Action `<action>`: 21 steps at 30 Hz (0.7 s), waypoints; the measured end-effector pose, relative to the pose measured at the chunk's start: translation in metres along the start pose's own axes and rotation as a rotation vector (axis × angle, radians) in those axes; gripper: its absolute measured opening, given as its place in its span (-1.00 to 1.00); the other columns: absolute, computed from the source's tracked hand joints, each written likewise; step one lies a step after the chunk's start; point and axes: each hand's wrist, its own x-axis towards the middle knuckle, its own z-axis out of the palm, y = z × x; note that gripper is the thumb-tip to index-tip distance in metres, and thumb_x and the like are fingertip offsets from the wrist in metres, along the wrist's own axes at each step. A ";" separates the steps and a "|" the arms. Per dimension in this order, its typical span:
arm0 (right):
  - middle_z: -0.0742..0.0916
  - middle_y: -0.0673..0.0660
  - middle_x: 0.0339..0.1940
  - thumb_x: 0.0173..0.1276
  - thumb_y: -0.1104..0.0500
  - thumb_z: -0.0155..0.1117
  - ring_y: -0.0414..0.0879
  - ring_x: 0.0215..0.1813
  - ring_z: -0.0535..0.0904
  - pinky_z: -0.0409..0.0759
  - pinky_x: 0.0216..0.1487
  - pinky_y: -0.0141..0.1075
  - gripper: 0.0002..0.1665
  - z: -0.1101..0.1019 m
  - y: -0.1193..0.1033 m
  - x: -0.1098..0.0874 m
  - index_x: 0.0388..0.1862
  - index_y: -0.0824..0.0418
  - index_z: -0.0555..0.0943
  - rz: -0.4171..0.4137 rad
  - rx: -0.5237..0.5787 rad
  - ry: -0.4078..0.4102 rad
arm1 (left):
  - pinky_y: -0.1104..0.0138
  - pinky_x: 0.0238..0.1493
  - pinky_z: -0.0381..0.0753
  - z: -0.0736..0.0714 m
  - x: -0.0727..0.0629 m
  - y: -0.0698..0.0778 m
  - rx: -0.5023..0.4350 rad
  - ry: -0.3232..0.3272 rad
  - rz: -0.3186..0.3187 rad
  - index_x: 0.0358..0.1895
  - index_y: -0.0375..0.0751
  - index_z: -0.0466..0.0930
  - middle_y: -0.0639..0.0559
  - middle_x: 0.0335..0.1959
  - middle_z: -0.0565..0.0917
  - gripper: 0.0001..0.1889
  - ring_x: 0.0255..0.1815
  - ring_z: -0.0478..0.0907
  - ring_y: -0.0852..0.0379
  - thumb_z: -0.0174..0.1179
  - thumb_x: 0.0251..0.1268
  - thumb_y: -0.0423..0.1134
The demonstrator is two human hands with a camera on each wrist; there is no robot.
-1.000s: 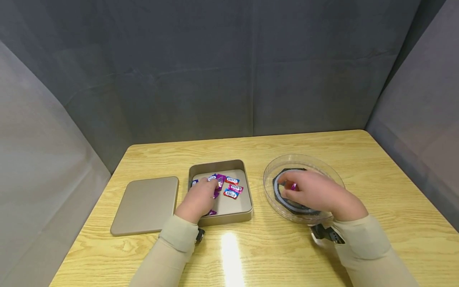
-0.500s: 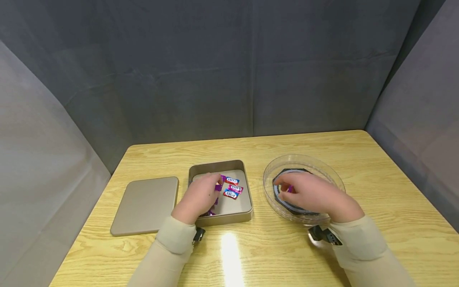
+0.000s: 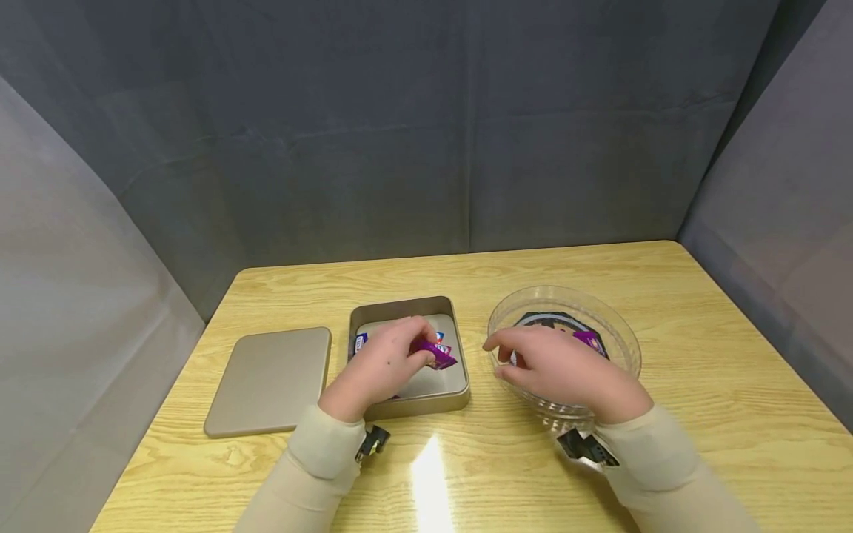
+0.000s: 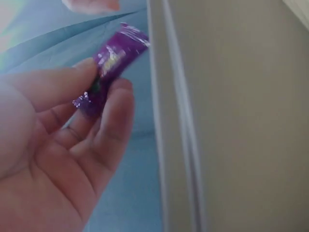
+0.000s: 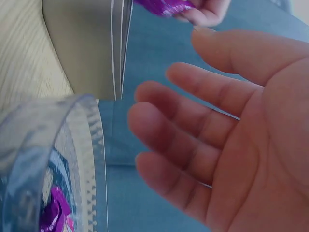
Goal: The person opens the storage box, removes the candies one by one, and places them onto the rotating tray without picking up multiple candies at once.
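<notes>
The left hand (image 3: 383,361) has lifted a purple sweet (image 3: 442,358) — the right hand (image 3: 563,364) has shifted left, revealing another sweet (image 3: 588,339).

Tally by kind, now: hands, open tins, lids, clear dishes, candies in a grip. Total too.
Hands: 2 (left hand, right hand)
Open tin: 1
Lid: 1
Clear dish: 1
Purple candy in the left hand's grip: 1
Total: 6
Not counted: other candies, partly hidden in tin and dish.
</notes>
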 end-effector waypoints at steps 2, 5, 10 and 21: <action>0.65 -0.23 -0.25 0.43 0.07 0.34 -0.33 -0.32 0.52 0.55 -0.24 -0.27 -0.67 0.002 -0.003 0.001 0.14 0.01 0.62 -0.015 -0.001 0.019 | 0.29 -0.19 0.58 0.001 0.000 0.003 -0.031 0.006 0.008 -0.19 0.07 0.55 0.28 -0.27 0.61 -0.87 -0.28 0.55 0.23 0.33 0.39 -0.24; 0.66 -0.23 -0.24 0.42 0.06 0.36 -0.34 -0.34 0.52 0.55 -0.27 -0.29 -0.67 0.004 -0.008 0.002 0.14 0.00 0.62 -0.033 -0.001 0.049 | 0.28 -0.22 0.57 0.004 -0.001 0.008 -0.059 0.008 0.026 -0.23 0.07 0.55 0.29 -0.30 0.63 -0.89 -0.30 0.55 0.25 0.31 0.41 -0.24; 0.65 -0.22 -0.26 0.40 0.01 0.40 -0.34 -0.39 0.50 0.53 -0.36 -0.35 -0.68 0.010 -0.017 0.004 0.10 -0.01 0.63 -0.041 0.004 0.063 | 0.30 -0.27 0.56 0.009 -0.003 0.017 -0.076 0.019 0.070 -0.25 0.04 0.55 0.30 -0.34 0.62 -0.89 -0.33 0.53 0.24 0.29 0.43 -0.24; 0.55 -0.25 -0.45 0.37 0.03 0.43 -0.33 -0.46 0.43 0.48 -0.43 -0.36 -0.79 0.018 -0.029 0.007 -0.24 -0.09 0.52 -0.094 -0.010 0.188 | 0.35 -0.19 0.60 0.018 -0.007 0.029 -0.224 0.032 0.139 -0.24 0.02 0.54 0.25 -0.24 0.62 -0.89 -0.21 0.57 0.28 0.27 0.43 -0.28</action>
